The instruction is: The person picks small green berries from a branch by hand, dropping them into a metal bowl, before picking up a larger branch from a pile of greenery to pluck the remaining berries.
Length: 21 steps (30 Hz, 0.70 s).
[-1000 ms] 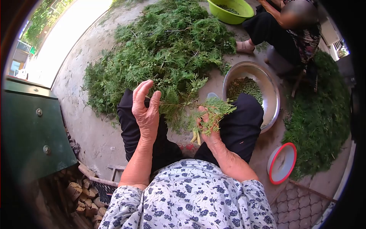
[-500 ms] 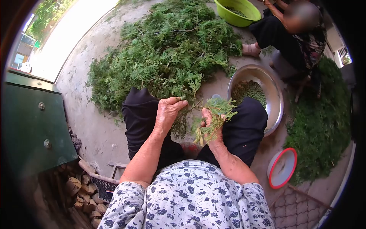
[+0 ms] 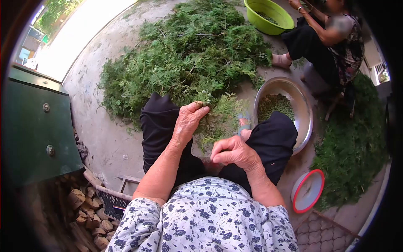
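Observation:
My left hand (image 3: 188, 120) pinches a leafy evergreen sprig (image 3: 224, 110) between thumb and fingers, above my lap. The flat green fronds hang out to the right of the fingertips. Just below and to the right, my right hand (image 3: 236, 153) is closed, fingers curled against the thumb; whatever lies inside is hidden. Beyond my right knee stands a wide steel basin (image 3: 305, 135) with many small green cones (image 3: 275, 107) in it. A large heap of cut evergreen branches (image 3: 180, 63) covers the ground in front of me.
Another person (image 3: 323, 38) sits at the upper right near a lime-green basin (image 3: 289, 21). More greenery (image 3: 350, 147) lies along the right. A red-rimmed white bowl (image 3: 321, 185) is tilted nearby. At left are a green metal box (image 3: 44, 130) and chopped wood (image 3: 90, 216).
My right hand has come away from the sprig and drawn nearer my body, its fingers curled. The sprig now hangs from my left hand alone. The view has shifted slightly.

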Tool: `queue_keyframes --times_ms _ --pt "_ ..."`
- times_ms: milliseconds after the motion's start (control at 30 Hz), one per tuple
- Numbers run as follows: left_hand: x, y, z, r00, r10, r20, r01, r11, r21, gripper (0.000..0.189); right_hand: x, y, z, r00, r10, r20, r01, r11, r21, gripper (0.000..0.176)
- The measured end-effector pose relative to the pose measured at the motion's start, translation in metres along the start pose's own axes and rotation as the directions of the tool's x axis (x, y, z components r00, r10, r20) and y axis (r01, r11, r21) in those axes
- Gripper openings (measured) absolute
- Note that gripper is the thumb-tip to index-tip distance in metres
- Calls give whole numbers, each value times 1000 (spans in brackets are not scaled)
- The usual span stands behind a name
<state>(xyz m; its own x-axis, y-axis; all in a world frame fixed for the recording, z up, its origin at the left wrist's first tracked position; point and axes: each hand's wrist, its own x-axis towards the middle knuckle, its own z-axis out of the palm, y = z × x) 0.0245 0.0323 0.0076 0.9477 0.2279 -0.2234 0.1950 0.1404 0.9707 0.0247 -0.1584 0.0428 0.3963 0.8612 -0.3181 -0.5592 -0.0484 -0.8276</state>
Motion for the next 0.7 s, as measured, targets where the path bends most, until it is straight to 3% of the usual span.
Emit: queue_keyframes --times_ms 33,100,133,167,200,300,400,700 --pt "-1 -1 -1 1000 -1 -1 1 1000 0 14 0 -9 3 983 -79 -165 93 993 79 10" --pt "-2 -3 -3 998 -24 64 20 997 75 16 12 -14 1 865 -236 -443 277 961 27 9" --pt "-2 -4 -3 996 -43 84 33 994 108 19 19 -14 -3 862 -238 -447 279 960 27 9" --pt "-4 -2 -2 995 -42 87 33 994 108 19 28 -13 -9 711 -499 -496 320 857 -403 11" --pt "-8 5 0 993 -53 103 38 990 135 20 34 -11 -12 542 -735 -406 247 602 -759 13" --pt "-6 -8 3 992 5 126 -19 994 110 22 42 -9 -10 525 -756 -391 225 566 -793 19" --pt "-7 -6 4 973 58 222 -134 929 345 24 47 1 -11 526 -761 -380 207 548 -811 22" --pt "-13 -5 12 968 15 249 -102 936 338 19 47 16 -17 515 -772 -373 210 535 -818 15"
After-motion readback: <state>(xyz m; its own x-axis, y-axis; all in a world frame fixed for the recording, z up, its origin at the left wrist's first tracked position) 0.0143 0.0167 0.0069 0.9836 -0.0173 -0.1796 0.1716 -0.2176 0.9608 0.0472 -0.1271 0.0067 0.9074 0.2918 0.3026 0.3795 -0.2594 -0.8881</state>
